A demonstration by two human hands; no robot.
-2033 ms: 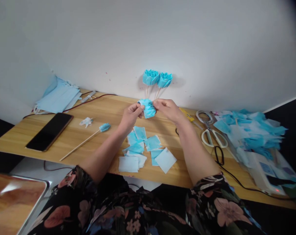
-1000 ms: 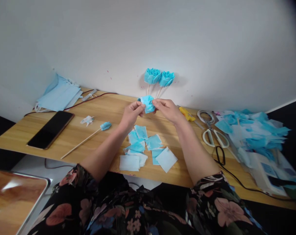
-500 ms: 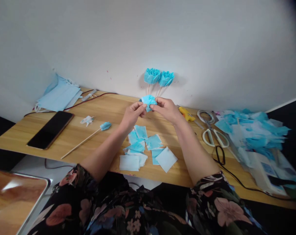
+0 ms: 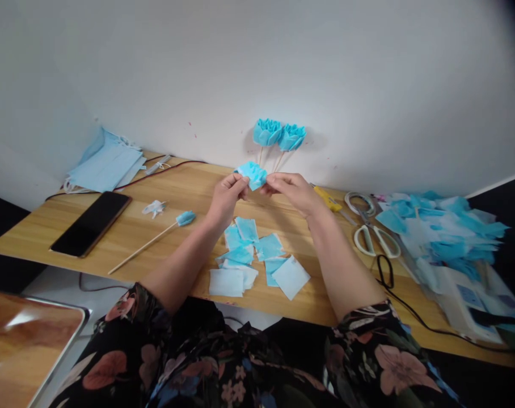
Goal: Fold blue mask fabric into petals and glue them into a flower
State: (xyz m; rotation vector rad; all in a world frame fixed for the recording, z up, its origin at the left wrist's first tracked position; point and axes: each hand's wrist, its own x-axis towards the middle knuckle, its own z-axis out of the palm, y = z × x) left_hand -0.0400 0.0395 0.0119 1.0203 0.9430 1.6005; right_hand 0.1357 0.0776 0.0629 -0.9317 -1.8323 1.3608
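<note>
A crinkled light-blue fabric piece (image 4: 253,173) is held up above the desk between my two hands. My left hand (image 4: 231,192) pinches its left edge between thumb and fingers. At its right edge, the thumb and fingers of my right hand (image 4: 285,187) are closed on it. Just behind, two blue fabric flowers (image 4: 278,135) on thin sticks lean against the wall. Nearer to me, several blue and white fabric squares (image 4: 244,255) lie loosely overlapped. Left of them rests a stick with a small blue bud (image 4: 185,218) at its tip.
On the left are a black phone (image 4: 91,224), a stack of face masks (image 4: 106,161) and a small white scrap (image 4: 154,208). At right lie a yellow glue gun (image 4: 326,198), white-handled scissors (image 4: 370,229), a dark cord (image 4: 385,272) and a heap of blue fabric pieces (image 4: 448,226).
The blue fabric piece is spread wider and lies more to the left. My right fingers have shifted from its front to its right edge. The view has tilted slightly.
</note>
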